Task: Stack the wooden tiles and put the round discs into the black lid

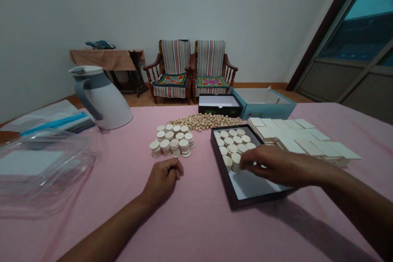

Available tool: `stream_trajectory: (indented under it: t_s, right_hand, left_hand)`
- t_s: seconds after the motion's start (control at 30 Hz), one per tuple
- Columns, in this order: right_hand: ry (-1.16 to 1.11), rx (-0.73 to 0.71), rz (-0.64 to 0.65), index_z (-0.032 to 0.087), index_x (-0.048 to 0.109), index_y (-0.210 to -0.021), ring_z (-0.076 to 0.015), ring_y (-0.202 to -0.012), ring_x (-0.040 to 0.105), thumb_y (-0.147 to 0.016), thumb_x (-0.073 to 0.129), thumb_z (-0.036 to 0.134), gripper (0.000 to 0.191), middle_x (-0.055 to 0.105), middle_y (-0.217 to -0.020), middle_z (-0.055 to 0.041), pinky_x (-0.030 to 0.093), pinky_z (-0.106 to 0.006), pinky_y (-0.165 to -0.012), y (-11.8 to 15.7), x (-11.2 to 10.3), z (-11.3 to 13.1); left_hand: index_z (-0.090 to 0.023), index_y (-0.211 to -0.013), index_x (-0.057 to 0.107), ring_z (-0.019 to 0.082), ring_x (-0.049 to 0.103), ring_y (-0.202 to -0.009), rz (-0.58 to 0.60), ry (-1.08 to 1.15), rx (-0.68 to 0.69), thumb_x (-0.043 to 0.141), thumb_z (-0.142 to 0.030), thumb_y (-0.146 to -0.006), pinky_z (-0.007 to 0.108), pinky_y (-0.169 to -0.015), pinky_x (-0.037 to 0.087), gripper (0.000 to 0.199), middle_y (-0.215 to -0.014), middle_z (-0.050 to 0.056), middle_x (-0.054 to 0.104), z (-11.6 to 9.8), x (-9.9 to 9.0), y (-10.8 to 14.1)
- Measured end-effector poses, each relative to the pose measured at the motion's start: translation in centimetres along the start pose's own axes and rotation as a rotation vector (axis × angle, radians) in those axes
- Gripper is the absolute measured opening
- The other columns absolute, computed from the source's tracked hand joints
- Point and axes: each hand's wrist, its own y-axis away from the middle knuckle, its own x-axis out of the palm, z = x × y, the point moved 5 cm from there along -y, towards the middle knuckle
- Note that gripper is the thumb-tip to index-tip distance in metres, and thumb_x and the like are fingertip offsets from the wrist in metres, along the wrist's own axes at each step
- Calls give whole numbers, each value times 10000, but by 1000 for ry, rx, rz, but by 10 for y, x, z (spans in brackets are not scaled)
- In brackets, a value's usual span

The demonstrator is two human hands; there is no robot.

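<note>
Stacks of pale round wooden discs (228, 141) stand in rows inside a shallow dark-rimmed box lid (223, 178) with a white floor. Over this lid, my right hand (270, 163) reaches in with its fingers closed at the front row of stacks, gripping discs there; the fingertips are partly hidden. My left hand (164, 178) rests on the pink cloth, fingers curled in, with nothing visible in it. Just beyond it stands a group of more wooden disc stacks (174, 144), apart from the hand.
Small wooden beads (204, 122) lie heaped behind the discs. Pale square boards (294, 135) are stacked at right. A black box (219, 108) and a light-blue box (267, 108) stand behind. At left are a white jug (109, 104) and a clear plastic container (46, 168).
</note>
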Motion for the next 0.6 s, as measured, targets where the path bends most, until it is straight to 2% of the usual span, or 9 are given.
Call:
stream_trajectory:
  t_s: [0.13, 0.23, 0.37, 0.5, 0.6]
  right_hand:
    - [9, -59, -77, 175, 674, -905, -147, -740, 581, -848, 475, 180, 207, 680, -845, -44, 397, -241, -645, -28, -25, 25]
    - [19, -127, -164, 147, 657, -896, -143, -791, 585, -781, 515, 114, 186, 682, -885, -53, 400, -231, -684, -63, -31, 38]
    - [116, -58, -192, 120, 641, -977, -173, -872, 597, -709, 556, 91, 282, 679, -967, -85, 412, -245, -727, -115, -22, 39]
    - [156, 67, -90, 79, 613, -1076, -214, -937, 613, -668, 596, 100, 408, 667, -1055, -142, 443, -249, -716, -156, -4, 34]
    - [154, 117, -19, 68, 631, -1053, -250, -936, 630, -640, 633, 138, 419, 679, -1035, -164, 467, -254, -683, -178, 8, 33]
  left_hand:
    - [-160, -596, 593, 118, 494, -500, -11, 12, -9, 348, -74, -609, 209, -513, 351, 260, -512, -19, 540, 0, -1, 1]
    - [-157, -604, 601, 120, 498, -502, -14, 21, -4, 351, -73, -609, 209, -511, 350, 263, -514, -17, 544, -1, -2, 2]
    - [-157, -609, 609, 125, 523, -515, -10, 40, 4, 356, -58, -594, 209, -522, 366, 273, -524, -14, 567, -2, -4, 3]
    - [-154, -619, 620, 121, 542, -525, -10, 48, 17, 353, -39, -593, 204, -529, 377, 292, -540, -12, 587, -3, -4, 4]
    - [-152, -619, 621, 118, 539, -518, -11, 49, 20, 352, -31, -596, 200, -522, 374, 296, -537, -13, 585, -3, -4, 4]
